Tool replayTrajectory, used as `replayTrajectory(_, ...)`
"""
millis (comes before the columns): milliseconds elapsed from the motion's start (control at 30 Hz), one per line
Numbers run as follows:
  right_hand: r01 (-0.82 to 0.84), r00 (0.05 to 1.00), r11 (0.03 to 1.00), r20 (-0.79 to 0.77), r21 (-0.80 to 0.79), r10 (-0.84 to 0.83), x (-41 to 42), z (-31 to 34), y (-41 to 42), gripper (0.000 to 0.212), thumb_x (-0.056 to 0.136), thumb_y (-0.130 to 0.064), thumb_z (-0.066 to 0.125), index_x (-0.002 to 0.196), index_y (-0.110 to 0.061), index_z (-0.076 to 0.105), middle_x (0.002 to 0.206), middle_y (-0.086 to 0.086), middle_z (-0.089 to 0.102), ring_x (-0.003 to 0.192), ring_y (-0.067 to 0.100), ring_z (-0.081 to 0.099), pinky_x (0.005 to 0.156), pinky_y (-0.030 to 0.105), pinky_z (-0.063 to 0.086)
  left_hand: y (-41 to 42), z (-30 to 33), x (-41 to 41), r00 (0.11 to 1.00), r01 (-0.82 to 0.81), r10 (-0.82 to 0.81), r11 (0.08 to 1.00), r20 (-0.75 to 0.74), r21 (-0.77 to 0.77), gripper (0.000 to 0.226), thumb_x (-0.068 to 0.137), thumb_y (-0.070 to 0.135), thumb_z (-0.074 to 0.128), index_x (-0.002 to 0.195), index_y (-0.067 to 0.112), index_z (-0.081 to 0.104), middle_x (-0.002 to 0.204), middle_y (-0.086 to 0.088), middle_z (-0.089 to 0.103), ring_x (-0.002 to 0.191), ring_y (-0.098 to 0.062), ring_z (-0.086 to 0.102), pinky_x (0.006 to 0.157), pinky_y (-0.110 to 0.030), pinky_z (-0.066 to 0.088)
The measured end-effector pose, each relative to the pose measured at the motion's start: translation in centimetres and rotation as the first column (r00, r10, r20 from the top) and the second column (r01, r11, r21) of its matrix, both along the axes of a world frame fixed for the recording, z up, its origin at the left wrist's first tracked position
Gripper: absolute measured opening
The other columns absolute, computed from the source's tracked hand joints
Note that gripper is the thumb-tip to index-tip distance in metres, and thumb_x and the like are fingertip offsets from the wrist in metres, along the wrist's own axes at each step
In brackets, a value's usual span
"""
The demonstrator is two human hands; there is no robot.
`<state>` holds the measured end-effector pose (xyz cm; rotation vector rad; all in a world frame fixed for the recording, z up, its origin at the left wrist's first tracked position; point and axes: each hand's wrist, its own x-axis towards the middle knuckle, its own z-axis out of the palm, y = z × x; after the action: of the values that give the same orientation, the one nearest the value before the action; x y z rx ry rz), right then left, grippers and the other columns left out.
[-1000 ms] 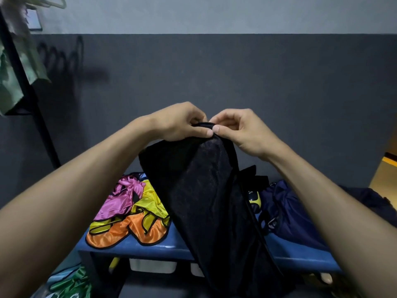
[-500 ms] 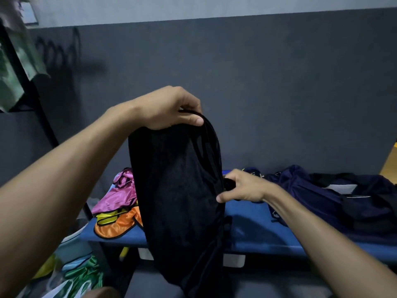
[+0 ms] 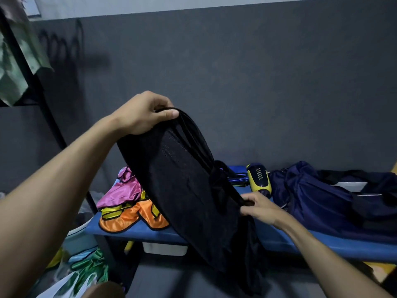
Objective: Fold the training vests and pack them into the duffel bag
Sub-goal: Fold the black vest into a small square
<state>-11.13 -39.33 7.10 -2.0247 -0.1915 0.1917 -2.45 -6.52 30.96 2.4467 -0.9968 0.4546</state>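
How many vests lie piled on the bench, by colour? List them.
3 visible: pink vest at the back, yellow vest in the middle, orange vest in front on the blue bench. More may be hidden beneath.

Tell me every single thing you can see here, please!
black vest: one, black mesh, held up in the air over the bench
pile of vests: several, pink, yellow and orange, on the left end of the bench
duffel bag: one, navy blue, on the right part of the bench
bottle-like thing: one, yellow and dark, lying beside the bag; what it is, hard to tell
bench: one, blue, against the grey wall
green cloth: some, green, on the floor below left
hanging cloth: green, top left on a dark rack
left hand: grips the vest's top
right hand: pinches the vest's side edge
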Motion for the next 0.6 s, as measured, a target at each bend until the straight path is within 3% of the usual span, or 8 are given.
replayTrajectory(100,0.031,0.998,1.000,-0.053,-0.001,-0.031,0.2,0.4,-1.0,0.020,0.087,-0.002,0.062,0.104,-0.003,0.074,0.105,0.010,0.076,0.100,0.021,0.070,0.092,0.037,0.051,0.8,-1.2,0.2,0.990,0.077,-0.088,0.993,-0.111,-0.095,0.022,0.096,0.042,0.065,0.086,0.022,0.070,0.079,0.012,0.072,0.072,-0.001,0.060,0.076,-0.031,0.050)
replayTrajectory(200,-0.074,0.995,0.987,-0.072,-0.144,0.064,0.5,0.2,-0.1,0.026,0.087,-0.026,0.074,0.112,-0.022,0.071,0.117,-0.004,0.074,0.114,0.015,0.067,0.109,0.045,0.047,0.0,-0.9,-0.8,0.969,0.163,-0.182,0.979,-0.168,-0.121,0.019,0.094,0.036,0.065,0.089,0.019,0.071,0.082,0.012,0.073,0.075,0.001,0.063,0.078,-0.021,0.050)
replayTrajectory(300,-0.050,0.997,0.997,0.048,-0.066,0.053,0.0,1.6,3.1,0.040,0.088,-0.037,0.079,0.124,-0.036,0.062,0.128,-0.017,0.066,0.125,0.002,0.057,0.114,0.041,0.042,-1.8,0.6,-2.1,0.975,0.209,-0.206,0.978,-0.089,0.028,0.018,0.096,0.036,0.067,0.091,0.021,0.073,0.087,0.011,0.075,0.083,-0.002,0.068,0.081,-0.021,0.052)
replayTrajectory(367,-0.067,0.976,0.995,0.211,0.076,0.050,-0.4,3.6,5.5,0.054,0.089,-0.026,0.080,0.136,-0.035,0.055,0.135,-0.024,0.061,0.131,-0.003,0.052,0.112,0.026,0.041,-3.0,1.5,-3.0,0.976,0.217,-0.216,0.964,-0.019,0.152,0.018,0.096,0.040,0.068,0.092,0.023,0.074,0.087,0.013,0.074,0.086,-0.002,0.069,0.080,-0.020,0.051)
replayTrajectory(400,-0.102,0.957,0.985,0.283,0.139,0.059,-0.5,4.5,6.5,0.057,0.090,-0.016,0.079,0.139,-0.031,0.053,0.136,-0.022,0.061,0.132,-0.001,0.052,0.111,0.024,0.041,-3.4,1.8,-3.4,0.976,0.213,-0.220,0.955,0.010,0.207,0.020,0.096,0.041,0.068,0.093,0.023,0.074,0.087,0.012,0.074,0.086,-0.003,0.068,0.080,-0.021,0.051)
replayTrajectory(500,-0.170,0.921,0.942,0.388,0.290,0.047,-0.9,7.0,9.2,0.063,0.087,-0.005,0.077,0.143,-0.016,0.049,0.139,0.003,0.061,0.132,0.021,0.057,0.114,0.044,0.044,-4.2,2.3,-4.2,0.973,0.182,-0.219,0.927,0.078,0.328,0.022,0.095,0.045,0.067,0.095,0.025,0.075,0.083,0.015,0.072,0.082,0.000,0.065,0.074,-0.017,0.048)
replayTrajectory(600,-0.281,0.913,0.856,0.396,0.433,0.100,-1.2,9.0,10.4,0.068,0.081,0.000,0.070,0.143,-0.010,0.046,0.128,0.010,0.062,0.121,0.024,0.059,0.103,0.041,0.047,-4.2,2.8,-4.7,0.964,0.169,-0.233,0.909,0.128,0.382,0.020,0.095,0.045,0.067,0.095,0.028,0.076,0.076,0.022,0.068,0.075,0.011,0.061,0.067,-0.006,0.040)
